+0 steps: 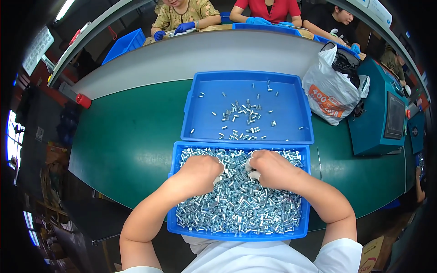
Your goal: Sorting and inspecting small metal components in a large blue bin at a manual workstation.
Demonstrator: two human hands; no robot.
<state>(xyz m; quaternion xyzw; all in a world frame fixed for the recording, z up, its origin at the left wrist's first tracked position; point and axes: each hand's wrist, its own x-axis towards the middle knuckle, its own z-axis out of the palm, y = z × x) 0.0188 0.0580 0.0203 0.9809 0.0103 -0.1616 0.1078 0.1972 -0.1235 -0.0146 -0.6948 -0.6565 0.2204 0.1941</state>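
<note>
A blue tray [236, 236] close to my body is filled with small silver metal cylinders [239, 211], some of which seem to have a flanged end. Over its left half, my left hand [203, 171] is closed, with fingers curled down to the pieces. My right hand [271, 169] is likewise closed a short way to the right, thumb and forefinger near each other. White covers wrap fingertips on both hands. Whatever is pinched in either hand is hidden. Directly beyond lies a second blue tray [284, 107] with scattered loose cylinders [246, 109] of the same kind.
Both trays rest on a green tabletop [132, 127] with a grey partition [182, 57] behind it. To the right are a white plastic bag [325, 98] with black cables and a teal machine [378, 113] with a screen. Several gloved people work beyond the partition beside blue bins [125, 47].
</note>
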